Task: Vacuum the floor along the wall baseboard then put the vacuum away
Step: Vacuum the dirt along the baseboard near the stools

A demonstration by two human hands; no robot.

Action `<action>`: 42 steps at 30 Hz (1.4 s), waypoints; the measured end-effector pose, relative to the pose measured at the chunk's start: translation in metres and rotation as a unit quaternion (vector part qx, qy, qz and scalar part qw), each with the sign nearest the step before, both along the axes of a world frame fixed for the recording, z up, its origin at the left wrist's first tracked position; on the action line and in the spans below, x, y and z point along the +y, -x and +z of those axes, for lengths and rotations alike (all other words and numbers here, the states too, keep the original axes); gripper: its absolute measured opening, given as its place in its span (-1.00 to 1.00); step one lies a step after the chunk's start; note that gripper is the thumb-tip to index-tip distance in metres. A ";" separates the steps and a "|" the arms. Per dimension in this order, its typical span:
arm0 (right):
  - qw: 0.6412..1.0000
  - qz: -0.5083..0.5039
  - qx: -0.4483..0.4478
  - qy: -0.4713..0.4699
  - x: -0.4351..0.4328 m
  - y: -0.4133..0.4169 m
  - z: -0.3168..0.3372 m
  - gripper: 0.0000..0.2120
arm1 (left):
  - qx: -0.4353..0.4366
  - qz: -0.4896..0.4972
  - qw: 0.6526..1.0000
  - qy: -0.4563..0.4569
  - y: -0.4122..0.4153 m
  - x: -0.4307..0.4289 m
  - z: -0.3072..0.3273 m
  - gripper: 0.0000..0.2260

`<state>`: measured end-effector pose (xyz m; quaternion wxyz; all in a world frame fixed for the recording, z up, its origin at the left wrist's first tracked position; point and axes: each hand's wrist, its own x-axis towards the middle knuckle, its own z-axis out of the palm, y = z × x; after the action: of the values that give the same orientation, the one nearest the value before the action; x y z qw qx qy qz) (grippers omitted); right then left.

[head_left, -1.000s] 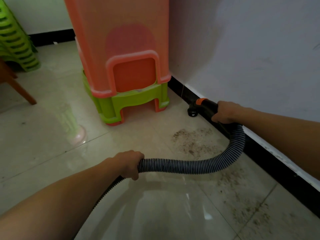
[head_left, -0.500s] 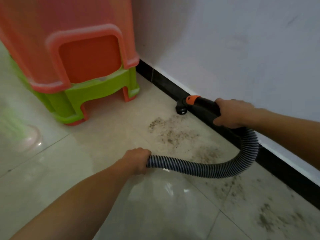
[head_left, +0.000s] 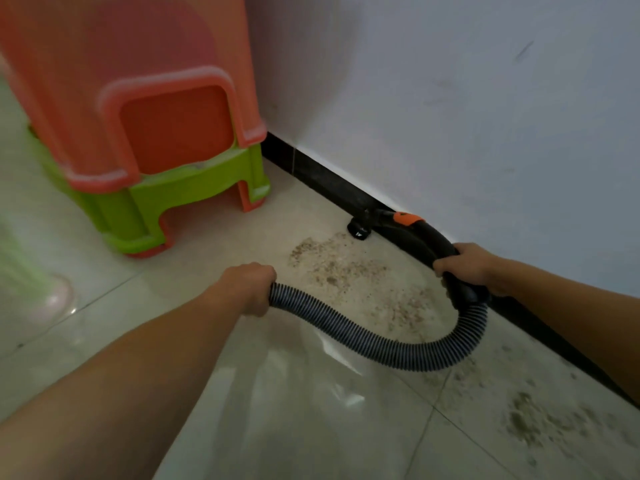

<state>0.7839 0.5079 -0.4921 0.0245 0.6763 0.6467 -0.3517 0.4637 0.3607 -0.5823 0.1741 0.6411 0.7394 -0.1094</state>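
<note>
the nozzle (head_left: 358, 233) sits farther from the stools (head_left: 156, 202) now, against the baseboard (head_left: 329, 181); right grip (head_left: 464, 268) clamps the handle (head_left: 429, 237) to steer, left grip (head_left: 247, 287) clenches the hose (head_left: 363, 341), managing slack.

We are watching the ribbed hose (head_left: 381, 348) vanishing under the left grip (head_left: 247, 289), whose fingers are curling out of sight beneath it. The right grip (head_left: 464, 266) is covering part of the black handle (head_left: 429, 237). The nozzle (head_left: 358, 232) is showing too dark against the baseboard (head_left: 329, 178) for us to tell whether it is touching the floor (head_left: 311, 427). The orange stool (head_left: 138, 81) is running off the top and left edges. A pale green-and-pink shape (head_left: 41, 299) at the left edge is blurring beyond naming. The right forearm is hiding the baseboard's near end.
</note>
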 end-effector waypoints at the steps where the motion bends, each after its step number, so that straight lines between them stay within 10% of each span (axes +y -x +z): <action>1: 1.000 -0.005 0.017 0.006 0.000 0.000 0.000 -0.66 | 0.003 0.016 1.000 0.005 0.005 -0.005 0.007 -0.79; 42: 0.993 0.116 -0.024 0.019 -0.029 -0.045 0.031 -0.67 | 0.052 -0.004 0.991 0.127 -0.061 -0.046 0.061 -0.76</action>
<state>0.8285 0.4792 -0.4614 0.0940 0.6048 0.7129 -0.3424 0.5248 0.3147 -0.5212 0.2146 0.6099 0.7254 -0.2362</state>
